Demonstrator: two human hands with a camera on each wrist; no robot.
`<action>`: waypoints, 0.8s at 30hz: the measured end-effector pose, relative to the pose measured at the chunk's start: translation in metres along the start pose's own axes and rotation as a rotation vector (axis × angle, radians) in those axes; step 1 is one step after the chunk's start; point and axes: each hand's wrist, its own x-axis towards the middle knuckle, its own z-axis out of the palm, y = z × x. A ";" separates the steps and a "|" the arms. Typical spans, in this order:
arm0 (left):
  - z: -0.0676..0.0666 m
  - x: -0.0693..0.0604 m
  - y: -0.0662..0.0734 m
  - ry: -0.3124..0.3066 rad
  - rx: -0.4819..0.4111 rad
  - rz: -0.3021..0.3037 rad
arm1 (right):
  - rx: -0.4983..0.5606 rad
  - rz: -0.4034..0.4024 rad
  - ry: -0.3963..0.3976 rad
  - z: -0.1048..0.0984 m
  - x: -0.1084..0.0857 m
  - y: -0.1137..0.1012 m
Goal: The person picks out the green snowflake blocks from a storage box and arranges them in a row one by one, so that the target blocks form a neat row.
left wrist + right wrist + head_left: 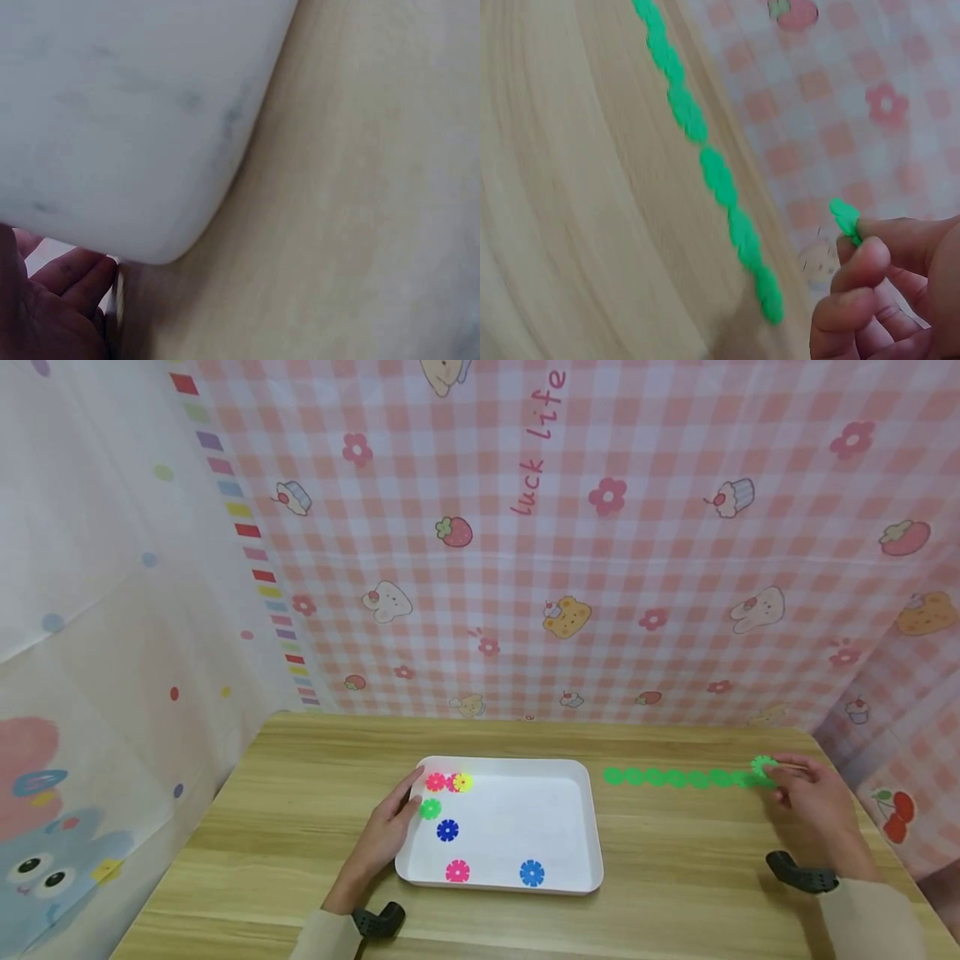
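A white tray sits on the wooden table, holding several notched plastic discs, among them a yellow disc, a green disc, a dark blue disc and a light blue disc. My left hand grips the tray's left rim near the far corner; the left wrist view shows its fingers at the tray's edge. Between thumb and fingertips, my right hand pinches a green disc, raised above the right end of a row of green discs.
Behind the wooden table hangs a pink checked cloth, with a white patterned cloth on the left. The row of green discs runs along the table's far side, right of the tray. Each wrist wears a black device.
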 end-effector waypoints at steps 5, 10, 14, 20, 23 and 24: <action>0.001 0.000 0.000 0.005 -0.002 -0.001 | 0.009 0.068 0.112 -0.011 0.006 0.010; 0.000 0.000 0.000 0.011 0.001 -0.002 | 0.038 0.136 0.198 -0.015 0.011 0.018; 0.001 0.000 0.000 0.009 0.003 -0.003 | 0.052 0.182 0.255 -0.016 0.012 0.025; 0.001 -0.001 0.000 0.006 -0.002 -0.003 | -0.055 0.175 0.362 -0.012 0.014 0.031; 0.000 -0.001 0.000 0.004 -0.007 -0.006 | -0.157 0.143 0.400 -0.009 0.015 0.033; 0.000 -0.002 0.000 0.002 -0.008 -0.007 | -0.177 0.141 0.407 -0.008 0.015 0.033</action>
